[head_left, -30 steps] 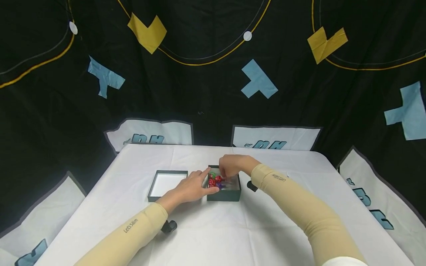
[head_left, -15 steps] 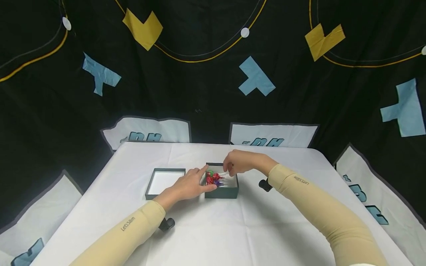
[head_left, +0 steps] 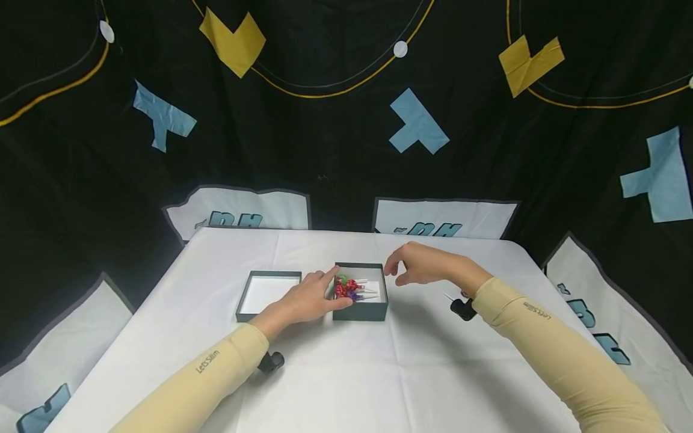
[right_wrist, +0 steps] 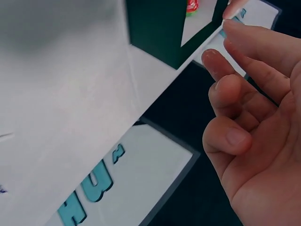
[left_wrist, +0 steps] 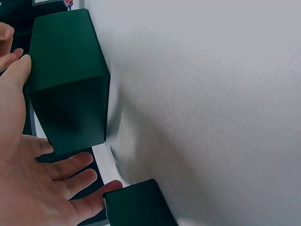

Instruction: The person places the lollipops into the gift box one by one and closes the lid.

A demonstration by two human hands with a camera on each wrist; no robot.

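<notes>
A dark green open box (head_left: 360, 312) stands mid-table with several lollipops (head_left: 346, 288) inside, wrapped in red, green and purple, their white sticks pointing right. My left hand (head_left: 305, 299) rests at the box's left side, fingers spread, index finger at the back corner and thumb near the front. In the left wrist view, thumb and index finger touch the green box (left_wrist: 70, 80) near two of its corners. My right hand (head_left: 425, 264) hovers just past the box's right edge, its fingers loosely bent. Nothing shows between the fingers in the right wrist view.
The box's shallow lid (head_left: 271, 293) lies upturned, white inside, left of the box. On the white-covered table (head_left: 373, 367), a thin white stick (head_left: 448, 296) lies beside my right wrist, partly hidden by the black wrist camera (head_left: 464, 309). A black curtain hangs behind.
My right hand has risen out of the box and moved right, clear of the lollipops. My left hand has stayed at the box.
</notes>
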